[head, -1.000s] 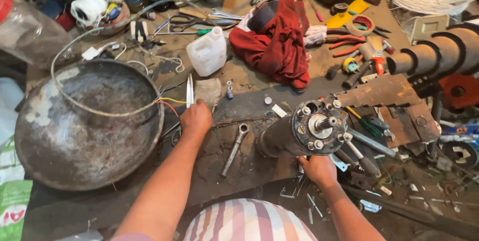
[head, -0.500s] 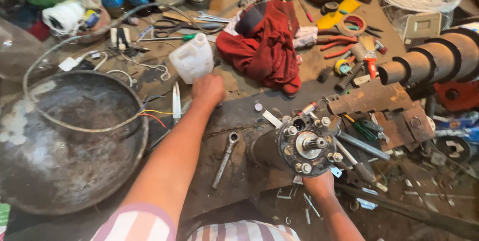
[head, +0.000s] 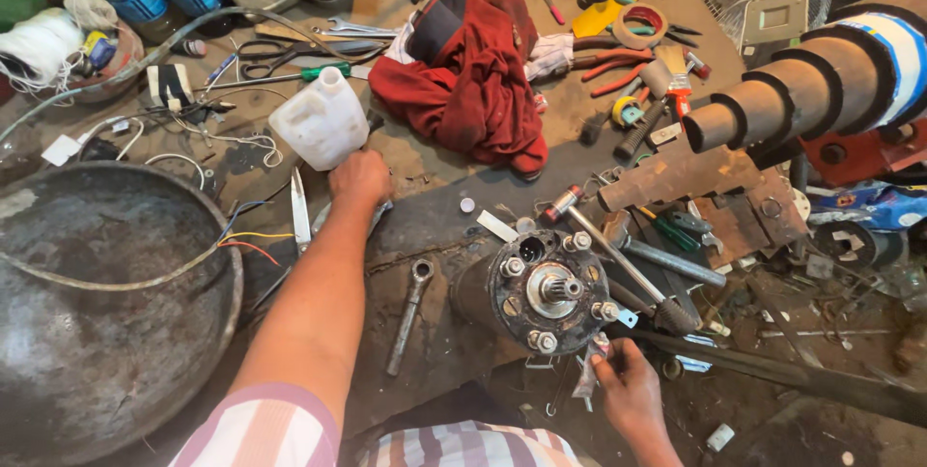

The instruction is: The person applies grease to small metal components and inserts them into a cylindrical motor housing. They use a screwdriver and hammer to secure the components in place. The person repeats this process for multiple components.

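Observation:
A dark cylindrical motor (head: 502,293) lies on the workbench, its bolted end plate and splined shaft (head: 560,288) facing me. My right hand (head: 628,395) is just below that end plate, fingers pinched on a small pale scrap (head: 587,378) against the lower rim. My left hand (head: 359,179) is stretched forward, knuckles up and fingers curled, touching the lower corner of a white plastic jug (head: 319,121). What sits under its fingers is hidden. A ring spanner (head: 409,314) lies between my forearm and the motor.
A big round metal pan (head: 106,332) with a wire loop fills the left. A red cloth (head: 473,81), pliers, scissors (head: 280,47), tape rolls and bottles crowd the back. A stepped pipe (head: 811,90) juts in from the right above rusty plates. A hammer (head: 618,254) leans by the motor.
My left hand has reached forward from beside the pan to the white jug. My right hand has stayed at the motor's lower rim. The camera view has shifted closer.

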{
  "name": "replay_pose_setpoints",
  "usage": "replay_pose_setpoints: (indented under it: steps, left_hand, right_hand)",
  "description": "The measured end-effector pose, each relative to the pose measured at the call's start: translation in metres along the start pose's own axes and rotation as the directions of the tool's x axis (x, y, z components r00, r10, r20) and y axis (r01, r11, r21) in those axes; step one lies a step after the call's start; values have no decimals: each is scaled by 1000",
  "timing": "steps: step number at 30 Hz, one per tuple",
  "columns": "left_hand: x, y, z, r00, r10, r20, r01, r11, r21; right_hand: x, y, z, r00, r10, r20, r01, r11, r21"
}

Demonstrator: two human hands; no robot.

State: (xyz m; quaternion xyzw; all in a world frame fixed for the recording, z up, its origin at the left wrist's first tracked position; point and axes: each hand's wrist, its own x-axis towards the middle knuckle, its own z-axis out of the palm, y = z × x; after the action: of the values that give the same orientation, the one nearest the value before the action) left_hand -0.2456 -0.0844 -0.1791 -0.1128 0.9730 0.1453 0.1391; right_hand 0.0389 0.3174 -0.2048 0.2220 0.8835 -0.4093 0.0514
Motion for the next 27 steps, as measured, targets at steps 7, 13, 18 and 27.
replay_pose_setpoints:
  steps: [7, 13, 18, 27]
  left_hand:
    - [6, 1, 21, 996, 75, -56, -71, 995, 72]
    - [8, 5, 18, 1000, 7, -9, -7, 1000, 2]
    - [4, 10, 16, 991, -131, 34, 132, 989, -58]
    - [2, 4, 6, 974, -199, 108, 209, 974, -85]
  right_hand:
    - [-10, -3, -3, 999, -45, -10, 45, 999, -14]
    - [-17, 4, -10, 1000, -17, -6, 17, 1000, 12]
    - [-23, 13, -18, 998, -52, -24, 54, 994, 97]
    - [-26, 20, -24, 999, -24, -23, 25, 999, 47]
